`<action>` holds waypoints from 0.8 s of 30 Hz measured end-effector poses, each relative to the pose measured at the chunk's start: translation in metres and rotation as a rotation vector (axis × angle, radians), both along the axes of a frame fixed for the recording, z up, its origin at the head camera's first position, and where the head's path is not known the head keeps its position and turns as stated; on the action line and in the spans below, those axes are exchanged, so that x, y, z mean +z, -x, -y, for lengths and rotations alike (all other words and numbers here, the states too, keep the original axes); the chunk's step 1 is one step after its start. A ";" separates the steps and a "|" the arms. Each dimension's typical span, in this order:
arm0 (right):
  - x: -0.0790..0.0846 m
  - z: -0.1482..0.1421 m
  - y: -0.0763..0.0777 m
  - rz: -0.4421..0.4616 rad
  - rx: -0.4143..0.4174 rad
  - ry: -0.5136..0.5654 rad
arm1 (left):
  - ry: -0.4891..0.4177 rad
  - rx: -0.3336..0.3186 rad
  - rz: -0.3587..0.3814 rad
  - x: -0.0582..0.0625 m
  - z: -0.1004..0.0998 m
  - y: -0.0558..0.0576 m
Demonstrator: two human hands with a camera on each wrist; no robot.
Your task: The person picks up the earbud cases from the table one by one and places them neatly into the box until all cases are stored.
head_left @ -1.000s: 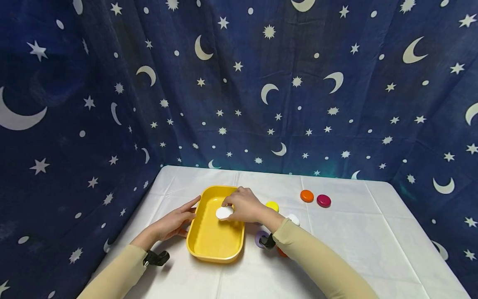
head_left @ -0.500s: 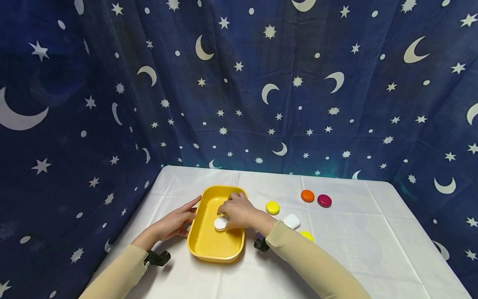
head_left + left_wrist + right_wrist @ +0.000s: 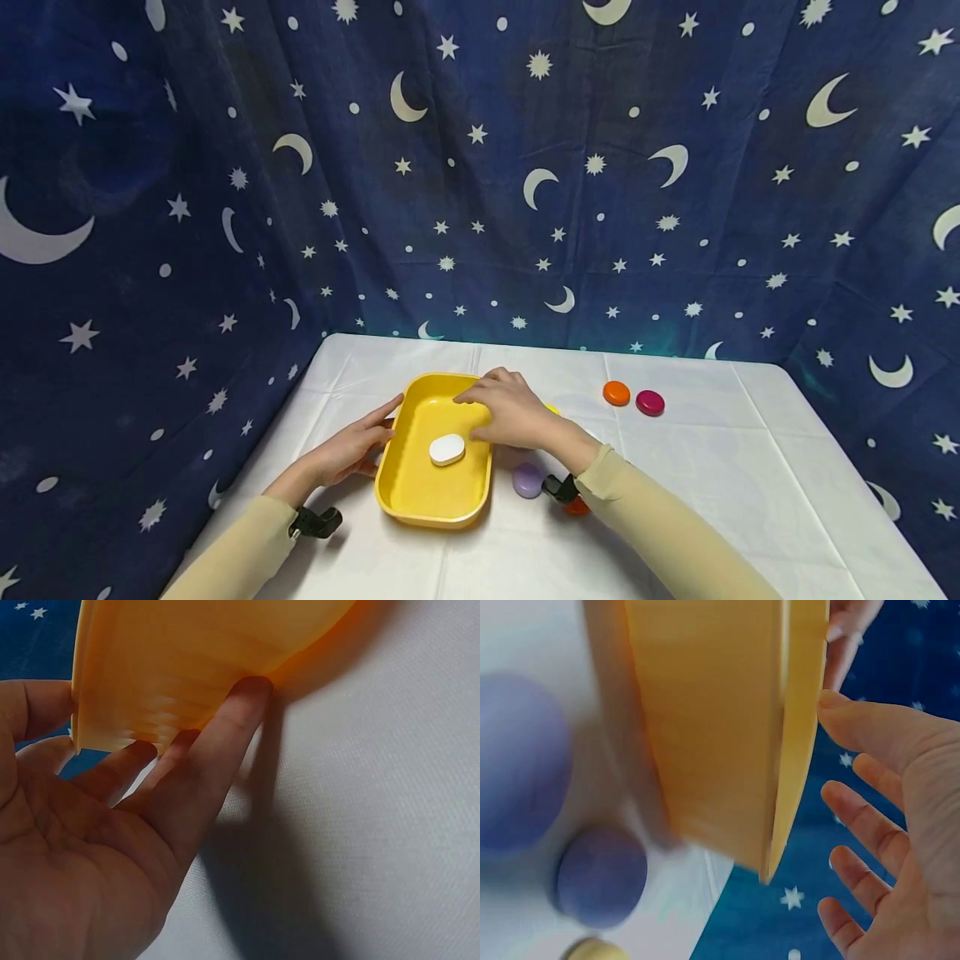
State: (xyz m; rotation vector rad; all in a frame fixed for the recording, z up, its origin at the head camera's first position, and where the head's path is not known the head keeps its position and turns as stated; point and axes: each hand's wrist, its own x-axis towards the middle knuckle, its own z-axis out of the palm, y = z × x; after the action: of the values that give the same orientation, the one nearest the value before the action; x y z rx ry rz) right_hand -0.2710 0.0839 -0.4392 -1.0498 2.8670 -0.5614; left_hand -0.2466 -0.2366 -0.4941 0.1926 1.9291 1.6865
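A yellow rectangular tray (image 3: 432,500) rests on the white cloth. Inside it lies one white, rounded, oval piece (image 3: 447,449), with nobody touching it. My left hand (image 3: 347,448) steadies the tray's left side; in the left wrist view its fingers (image 3: 225,727) lie fairly straight against the tray wall (image 3: 172,660). Over the tray's right rim is my right hand (image 3: 517,414), fingers spread and holding nothing. The right wrist view has the same hand (image 3: 900,825) beside the tray's rim (image 3: 799,750), thumb near the edge.
Right of the tray lie a purple disc (image 3: 528,481), a red-orange disc (image 3: 577,506) partly under the sleeve, and a yellow disc (image 3: 553,409) mostly behind the hand. Farther back are an orange disc (image 3: 617,393) and a dark red disc (image 3: 650,403). A starry curtain (image 3: 480,167) surrounds the table.
The right hand has set the white piece on the tray's floor, let go of it and drawn away up and to the right. The left hand stays where it was.
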 end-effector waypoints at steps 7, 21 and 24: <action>0.008 -0.043 0.000 0.007 -0.149 0.097 | -0.002 0.000 -0.011 -0.002 -0.002 0.000; 0.009 -0.143 -0.002 0.064 -0.286 0.259 | -0.015 -0.001 -0.029 -0.007 -0.001 0.000; 0.007 -0.162 -0.003 0.068 -0.324 0.252 | -0.009 0.002 -0.029 -0.007 -0.001 0.000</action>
State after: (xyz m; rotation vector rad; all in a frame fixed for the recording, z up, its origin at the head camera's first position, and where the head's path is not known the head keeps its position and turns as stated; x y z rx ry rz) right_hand -0.2682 0.2461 -0.4318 -0.5683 2.9779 -0.9770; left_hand -0.2465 -0.2355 -0.5013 0.2193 1.9437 1.7030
